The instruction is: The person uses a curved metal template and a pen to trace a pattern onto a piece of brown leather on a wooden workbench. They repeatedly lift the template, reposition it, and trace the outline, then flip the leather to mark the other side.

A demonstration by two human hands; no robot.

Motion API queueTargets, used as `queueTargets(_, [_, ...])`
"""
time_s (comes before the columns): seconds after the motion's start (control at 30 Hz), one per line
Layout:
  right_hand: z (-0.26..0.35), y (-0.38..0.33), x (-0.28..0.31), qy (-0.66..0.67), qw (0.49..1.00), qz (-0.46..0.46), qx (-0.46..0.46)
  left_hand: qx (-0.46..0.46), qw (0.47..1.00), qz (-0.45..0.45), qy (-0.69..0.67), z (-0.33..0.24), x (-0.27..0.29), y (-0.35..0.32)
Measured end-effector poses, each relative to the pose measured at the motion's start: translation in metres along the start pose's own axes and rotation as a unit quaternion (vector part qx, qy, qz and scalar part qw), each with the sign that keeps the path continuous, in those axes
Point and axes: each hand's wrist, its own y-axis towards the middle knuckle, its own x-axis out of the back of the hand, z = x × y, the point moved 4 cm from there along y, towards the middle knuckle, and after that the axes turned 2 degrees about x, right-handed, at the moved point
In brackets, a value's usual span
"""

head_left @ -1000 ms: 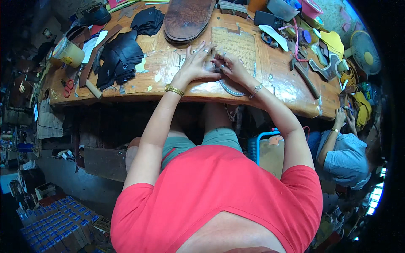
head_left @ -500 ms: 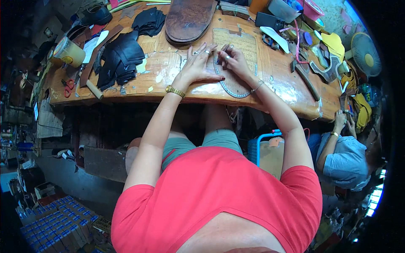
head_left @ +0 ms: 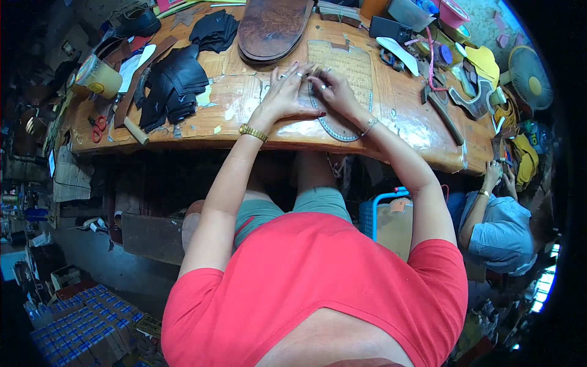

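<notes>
My left hand [head_left: 284, 98] lies with fingers spread at the left edge of a tan, round-ended template-like piece [head_left: 356, 68]. Dark writing covers its surface, and a pale dotted band [head_left: 336, 133] follows its curved near end. My right hand [head_left: 336, 93] is above the piece, fingers bent and pressed together close to the left fingertips. Whatever the right fingers pinch is too small or hidden to make out. Beyond my left hand lies a stack of round-ended dark brown leather pieces [head_left: 269, 37].
Black leather pieces [head_left: 174, 82] and red-handled scissors [head_left: 98, 128] lie at left, near a tub [head_left: 99, 76]. A hammer [head_left: 445, 116], a pink tub [head_left: 454, 13] and a fan [head_left: 529, 79] are at right. Another person [head_left: 498, 226] works at far right; a blue basket [head_left: 368, 219] stands below.
My right hand has shifted slightly left and toward the far side, closer to the left fingertips. My left hand stays in place.
</notes>
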Motion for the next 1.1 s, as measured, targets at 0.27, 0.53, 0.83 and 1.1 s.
queueTargets(0.27, [-0.056,-0.017,-0.006,0.31,0.892,-0.012,-0.329,-0.013,1.0,-0.016,-0.007,-0.005,-0.001,0.002])
queueTargets(0.53, [-0.04,-0.008,-0.006,0.182,0.952,0.019,-0.247,-0.012,1.0,-0.017,-0.017,-0.004,0.0,0.002])
queueTargets(0.83, [-0.023,0.004,-0.007,0.085,0.994,-0.004,-0.068,-0.001,1.0,-0.01,-0.015,0.001,-0.001,0.0])
queueTargets(1.1, [-0.01,0.01,-0.005,-0.016,0.999,-0.026,0.024,0.009,1.0,-0.013,-0.014,0.0,0.002,-0.001])
